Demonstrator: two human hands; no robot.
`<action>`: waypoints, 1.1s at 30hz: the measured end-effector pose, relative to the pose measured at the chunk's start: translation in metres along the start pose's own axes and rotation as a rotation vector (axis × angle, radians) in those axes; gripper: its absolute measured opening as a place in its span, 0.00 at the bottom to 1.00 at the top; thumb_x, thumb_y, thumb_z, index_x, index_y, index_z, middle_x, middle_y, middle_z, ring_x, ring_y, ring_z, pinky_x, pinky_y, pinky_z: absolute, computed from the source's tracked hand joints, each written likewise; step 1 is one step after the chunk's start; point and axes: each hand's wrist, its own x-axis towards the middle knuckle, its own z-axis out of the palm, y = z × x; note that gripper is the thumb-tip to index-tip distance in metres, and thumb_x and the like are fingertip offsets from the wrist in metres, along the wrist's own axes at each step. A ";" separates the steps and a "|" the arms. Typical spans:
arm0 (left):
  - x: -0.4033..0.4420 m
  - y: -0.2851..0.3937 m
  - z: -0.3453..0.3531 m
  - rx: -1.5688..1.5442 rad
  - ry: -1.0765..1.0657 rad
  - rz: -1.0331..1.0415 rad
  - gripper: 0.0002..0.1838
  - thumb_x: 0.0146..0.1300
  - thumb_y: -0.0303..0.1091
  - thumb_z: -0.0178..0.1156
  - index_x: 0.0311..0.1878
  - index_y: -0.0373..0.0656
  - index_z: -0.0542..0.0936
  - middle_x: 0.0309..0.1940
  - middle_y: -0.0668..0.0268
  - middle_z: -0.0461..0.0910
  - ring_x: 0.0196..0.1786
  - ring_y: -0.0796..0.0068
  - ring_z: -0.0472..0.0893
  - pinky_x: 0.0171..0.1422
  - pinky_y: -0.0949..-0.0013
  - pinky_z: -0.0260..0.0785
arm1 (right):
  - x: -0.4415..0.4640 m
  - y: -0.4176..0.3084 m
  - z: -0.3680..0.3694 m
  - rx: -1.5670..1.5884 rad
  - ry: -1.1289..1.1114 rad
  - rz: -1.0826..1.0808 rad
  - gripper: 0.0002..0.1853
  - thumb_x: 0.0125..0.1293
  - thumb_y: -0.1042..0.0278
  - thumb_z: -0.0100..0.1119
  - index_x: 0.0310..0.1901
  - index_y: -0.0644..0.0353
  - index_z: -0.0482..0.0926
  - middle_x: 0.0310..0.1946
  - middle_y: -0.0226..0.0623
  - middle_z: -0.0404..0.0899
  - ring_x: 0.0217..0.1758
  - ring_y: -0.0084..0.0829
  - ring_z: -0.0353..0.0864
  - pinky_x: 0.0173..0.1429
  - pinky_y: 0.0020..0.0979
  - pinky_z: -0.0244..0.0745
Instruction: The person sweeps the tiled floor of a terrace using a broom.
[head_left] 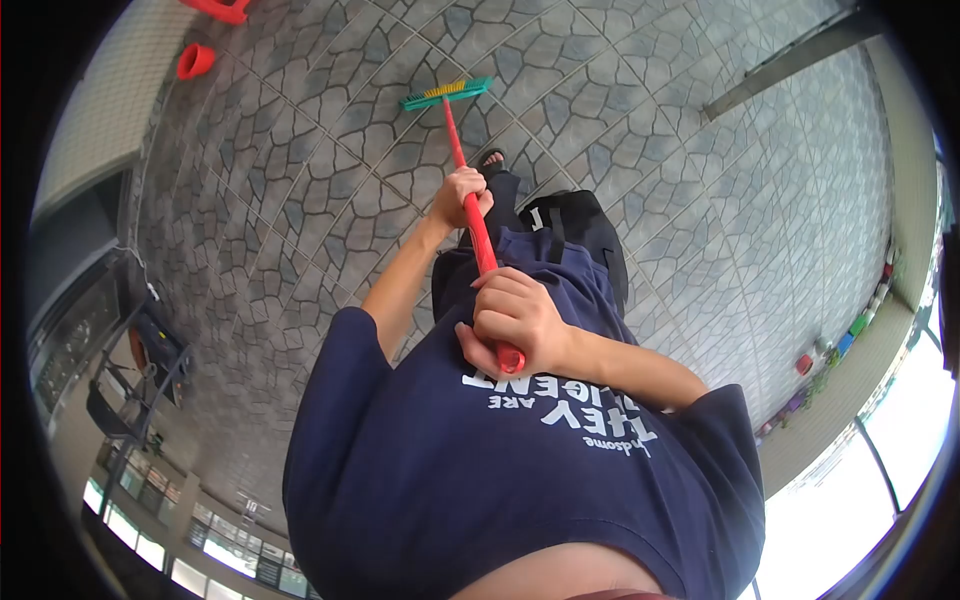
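Observation:
A broom with a red handle (453, 135) reaches forward from my body to the paved floor. Its green head (446, 95), with yellow and dark bristles, is at floor level ahead of my foot. My left hand (461, 196) is wrapped round the handle partway down. Nearer my chest, my right hand (515, 318) grips the top of the same handle, whose red end shows below the fingers. A dark sandal (490, 160) on one foot is beside the handle. A black item with white marking (575, 225), perhaps a bag, hangs at my right side.
Stone-patterned floor (300, 200) surrounds me. A red pot-like container (196, 61) and a red object (222, 9) stand far left. A grey post (790, 65) is at upper right. Plants and pots (850, 335) line the right wall. A dark chair (115, 405) is at left.

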 end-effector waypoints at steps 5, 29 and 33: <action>-0.006 0.035 0.002 0.039 0.076 -0.074 0.15 0.44 0.21 0.63 0.16 0.41 0.64 0.15 0.59 0.68 0.22 0.53 0.72 0.32 0.57 0.65 | 0.020 -0.002 -0.029 0.047 -0.227 -0.159 0.19 0.50 0.74 0.72 0.19 0.55 0.66 0.18 0.32 0.67 0.21 0.35 0.72 0.28 0.35 0.67; -0.006 0.013 0.064 0.145 0.452 -0.625 0.21 0.62 0.38 0.71 0.18 0.40 0.75 0.19 0.58 0.80 0.30 0.54 0.81 0.39 0.55 0.73 | 0.092 0.116 -0.113 0.473 -0.993 -0.200 0.12 0.56 0.77 0.64 0.19 0.62 0.71 0.19 0.40 0.72 0.24 0.46 0.75 0.31 0.44 0.69; 0.040 0.017 0.082 0.264 0.532 -0.579 0.22 0.61 0.31 0.70 0.15 0.40 0.70 0.17 0.55 0.76 0.24 0.54 0.79 0.33 0.55 0.70 | 0.121 0.092 -0.148 0.505 -0.965 -0.202 0.17 0.57 0.79 0.63 0.16 0.61 0.66 0.16 0.40 0.68 0.21 0.46 0.72 0.30 0.45 0.66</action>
